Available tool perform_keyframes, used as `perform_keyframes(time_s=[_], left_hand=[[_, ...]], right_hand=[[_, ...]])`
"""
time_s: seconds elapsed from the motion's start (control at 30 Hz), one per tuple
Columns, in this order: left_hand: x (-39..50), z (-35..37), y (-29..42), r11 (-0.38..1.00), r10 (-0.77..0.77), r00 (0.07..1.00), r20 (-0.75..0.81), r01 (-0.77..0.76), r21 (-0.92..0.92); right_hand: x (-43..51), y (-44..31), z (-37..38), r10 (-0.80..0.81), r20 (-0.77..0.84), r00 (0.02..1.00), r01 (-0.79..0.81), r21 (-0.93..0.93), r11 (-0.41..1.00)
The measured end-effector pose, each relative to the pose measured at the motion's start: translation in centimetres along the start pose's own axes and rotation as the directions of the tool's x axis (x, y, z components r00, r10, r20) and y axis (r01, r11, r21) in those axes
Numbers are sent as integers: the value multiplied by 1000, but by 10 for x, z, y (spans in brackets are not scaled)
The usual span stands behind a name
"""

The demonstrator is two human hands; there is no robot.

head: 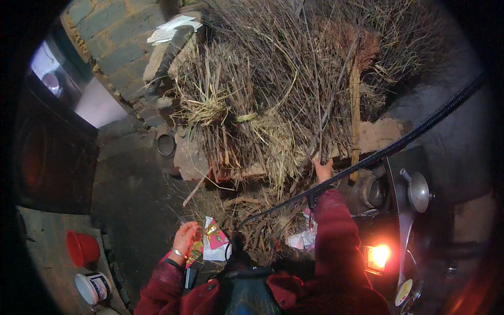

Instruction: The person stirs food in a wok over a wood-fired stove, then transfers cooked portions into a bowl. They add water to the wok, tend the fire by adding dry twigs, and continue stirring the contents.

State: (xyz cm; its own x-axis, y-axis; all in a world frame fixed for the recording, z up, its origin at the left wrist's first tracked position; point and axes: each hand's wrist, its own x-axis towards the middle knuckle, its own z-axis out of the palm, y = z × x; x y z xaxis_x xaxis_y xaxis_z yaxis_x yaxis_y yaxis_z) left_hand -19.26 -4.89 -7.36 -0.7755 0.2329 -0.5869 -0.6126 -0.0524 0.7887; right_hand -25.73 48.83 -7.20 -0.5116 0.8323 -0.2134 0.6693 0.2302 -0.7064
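Note:
My right hand (323, 170), in a red sleeve, reaches forward to the lower ends of thin branches in a large brushwood pile (291, 71); its fingers are at the stems, partly hidden by them. At lower left is my left hand (186, 237), with a bracelet at the wrist and fingers bent, beside a torn, colourful plastic wrapper (215, 238). Whether it holds a part of the wrapper is unclear. Bundles of twigs tied with straw (246, 117) lie left of the right hand. Loose straw and sticks (260, 236) cover the floor between my arms.
A fire (380, 256) glows in an opening at right, near a metal kettle (418, 192) and a dark pot (374, 191). A black cord crosses the view diagonally. A red bucket (83, 249) and a white bucket (93, 288) are at left. A block wall (118, 35) rises behind.

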Motion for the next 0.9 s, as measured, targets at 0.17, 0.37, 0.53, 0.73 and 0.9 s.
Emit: perform_keyframes(time_s=[0.17,0.37,0.53,0.73,0.9], left_hand=[[-10,-3,-24,996,-86,996,-22,85,-34],[5,47,0,998,-36,996,85,32,45],[30,133,42,995,51,935,352,-77,59],[54,250,87,932,201,746,635,-345,109],[23,307,120,944,330,605,725,-202,-261]], right_hand=[[9,15,5,93,345,934,-161,172,972],[-54,11,-44,-339,-64,938,344,260,902],[-124,-8,-85,-279,58,959,221,465,857],[-156,-32,-97,-271,285,919,42,613,789],[-180,-31,-86,-481,303,823,247,571,783]])
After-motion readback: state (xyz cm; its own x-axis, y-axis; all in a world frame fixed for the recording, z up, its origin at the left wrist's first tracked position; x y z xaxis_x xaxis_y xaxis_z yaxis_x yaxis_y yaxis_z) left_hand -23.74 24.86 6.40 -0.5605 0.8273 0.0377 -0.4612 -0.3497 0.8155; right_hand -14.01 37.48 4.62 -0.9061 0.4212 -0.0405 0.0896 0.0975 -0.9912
